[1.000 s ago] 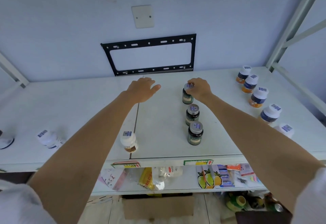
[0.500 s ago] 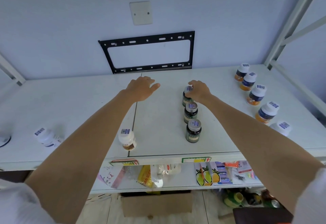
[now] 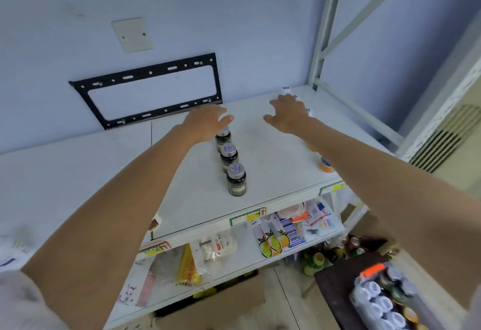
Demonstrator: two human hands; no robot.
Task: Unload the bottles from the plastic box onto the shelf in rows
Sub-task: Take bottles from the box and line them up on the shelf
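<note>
Reaching over the white shelf [image 3: 273,163], both hands are spread open and hold nothing. Landmark: the row of three dark bottles [image 3: 229,157] standing upright mid-shelf, front to back. The left hand [image 3: 205,121] hovers palm-down directly above the rearmost bottle of that row, partly hiding its cap. The right hand [image 3: 287,116] is right of the row, near the shelf's back corner. The plastic box [image 3: 385,301], with capped bottles inside, sits low and far right of the row.
</note>
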